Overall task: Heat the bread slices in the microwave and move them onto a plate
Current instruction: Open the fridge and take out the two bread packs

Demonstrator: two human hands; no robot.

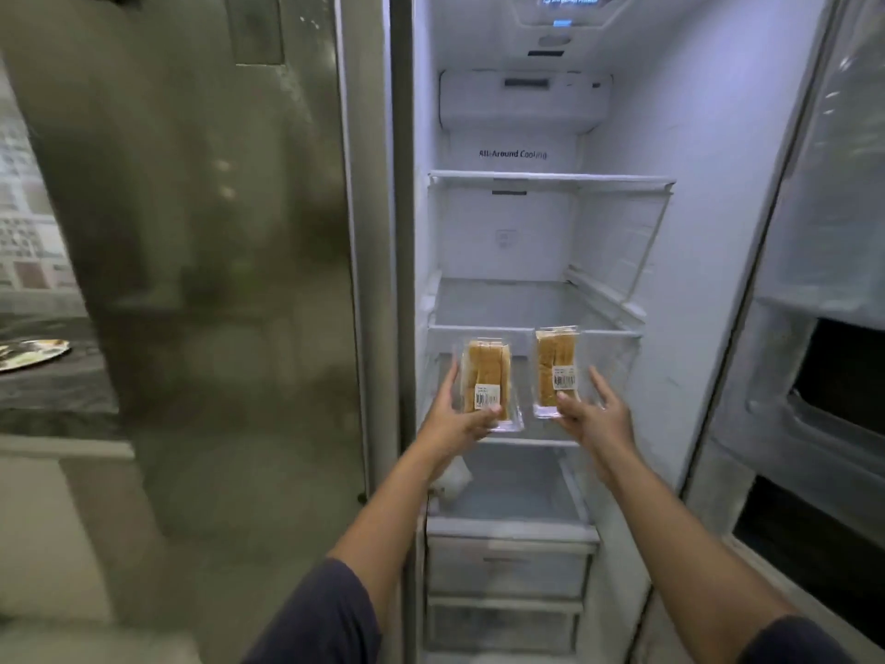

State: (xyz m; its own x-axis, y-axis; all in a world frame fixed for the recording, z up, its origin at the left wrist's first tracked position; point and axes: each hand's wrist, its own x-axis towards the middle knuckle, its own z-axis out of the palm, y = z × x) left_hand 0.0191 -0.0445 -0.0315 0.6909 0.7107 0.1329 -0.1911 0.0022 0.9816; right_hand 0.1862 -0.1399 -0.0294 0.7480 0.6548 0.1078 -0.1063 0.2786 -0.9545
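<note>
Left hand [459,419] pinches the left pack [486,376] of bread slices, thumb across its labelled lower front, fingers up its left side. Right hand [598,419] lies spread, fingers straight beside the right pack [555,371], thumb touching that pack's lower corner, not yet closed round it. Both packs stand upright in the mouth of the open fridge [694,208], at mid height, just above its glass shelf [541,442]; whether they rest on that shelf or hang in the hands I cannot tell. To lift well, I would close the right thumb and fingers across the pack's narrow sides, low by the label. I would press lightly, since the thin clear shells look apt to buckle. I would then draw both packs straight out of the fridge, upright, clear of its open door [823,232]. A plate [33,354] lies on the dark worktop [62,395] left of the fridge. No microwave is in view. I judge the task barely begun: the slices are sealed and unheated.
</note>
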